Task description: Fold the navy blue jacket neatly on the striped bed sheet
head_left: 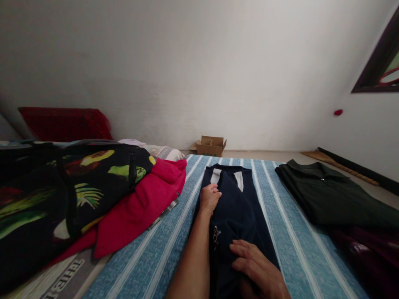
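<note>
Though seen from low over the bed [162,253], both hands in view on navy garment [237,211]. Left hand [209,198] stretched fwd along garment's left edge, palm down, fingers [215,189] curled loosely onto the cloth; pressing or pinching the edge, can't tell which. Right hand [258,270] nearer the camera, laid flat on the garment's near end, fingers [241,249] spread slightly and pointing left, not closed on anything visible; thumb hidden. Garment lying lengthwise down the blue striped bed, folded narrow, running from under right fingers to past left fingers; white panels at far end just beyond left fingertips, small white logo betw. the two hands, close to left forearm.

Left of left fingers, well apart: red garment [146,203] heaped on bed, w/ black tropical-print cloth [71,191] piled on top. Grey printed sheet [62,278] under that pile, near the bottom-left corner. Right of both hands, apart from navy garment: dark green shirt [330,195] lying folded flat, collar at far end. Nearer, right of right fingers: maroon cloth [368,253], partly under the shirt's near edge. Beyond left fingers, on the floor by the wall: open cardboard box [211,146]. Far left by the wall: dark red pillow [65,123].
</note>
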`<state>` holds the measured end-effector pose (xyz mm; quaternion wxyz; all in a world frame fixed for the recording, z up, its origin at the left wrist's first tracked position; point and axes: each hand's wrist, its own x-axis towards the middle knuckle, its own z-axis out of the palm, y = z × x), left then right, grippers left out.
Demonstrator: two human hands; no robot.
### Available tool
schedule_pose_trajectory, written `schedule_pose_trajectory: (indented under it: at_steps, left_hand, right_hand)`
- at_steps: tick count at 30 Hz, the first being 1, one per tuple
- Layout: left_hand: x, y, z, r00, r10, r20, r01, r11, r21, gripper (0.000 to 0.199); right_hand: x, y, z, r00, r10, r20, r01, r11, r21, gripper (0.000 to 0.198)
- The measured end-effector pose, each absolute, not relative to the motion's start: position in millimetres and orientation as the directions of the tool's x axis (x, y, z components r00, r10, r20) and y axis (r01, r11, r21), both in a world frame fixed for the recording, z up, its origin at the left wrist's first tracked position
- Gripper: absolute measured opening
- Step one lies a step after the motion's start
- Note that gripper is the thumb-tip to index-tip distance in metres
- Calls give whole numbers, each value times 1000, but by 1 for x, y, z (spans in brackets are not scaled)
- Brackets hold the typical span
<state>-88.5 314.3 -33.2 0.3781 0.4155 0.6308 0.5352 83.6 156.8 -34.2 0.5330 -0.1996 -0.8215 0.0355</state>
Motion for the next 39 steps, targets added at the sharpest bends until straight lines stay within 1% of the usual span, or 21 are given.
schedule_pose_trajectory:
  at_steps: [3,7,12,14,18,21,27,30,35,39]
  left_hand:
    - [-86,316,-35,-391,920,-21,139,82,987,42]
    - [-86,320,-40,-414,910,-3,172,81,982,44]
    - [-88,327,-46,-425,905,11,209,87,974,46]
    - [-89,328,-48,-426,904,13,218,88,972,45]
    - [-90,329,-49,-430,903,17,231,92,969,44]
    - [-91,329,-49,-431,902,16,233,94,968,43]
    - [-91,329,-47,-425,905,-5,203,101,974,41]
    - [-93,329,-43,-417,908,-26,180,111,977,37]
    - [-95,323,-34,-423,903,-78,157,158,975,27]
    - [-94,312,-21,-403,903,-148,136,219,966,19]
  right_hand:
    - [82,156,-34,-349,339,874,282,927,-247,32]
    - [81,156,-32,-364,309,879,295,933,-205,25]
    - [79,154,-29,-378,306,874,318,929,-188,18]
    - [79,154,-28,-384,305,871,309,932,-190,19]
    - [77,154,-30,-343,318,884,278,933,-228,26]
    - [77,154,-34,-325,339,883,264,929,-259,25]
    - [81,155,-34,-329,432,840,250,897,-364,23]
    - [80,153,-32,-297,465,834,246,881,-403,24]
    - [76,148,-32,-270,469,841,212,881,-423,27]
    - [74,147,-30,-258,476,841,212,877,-432,33]
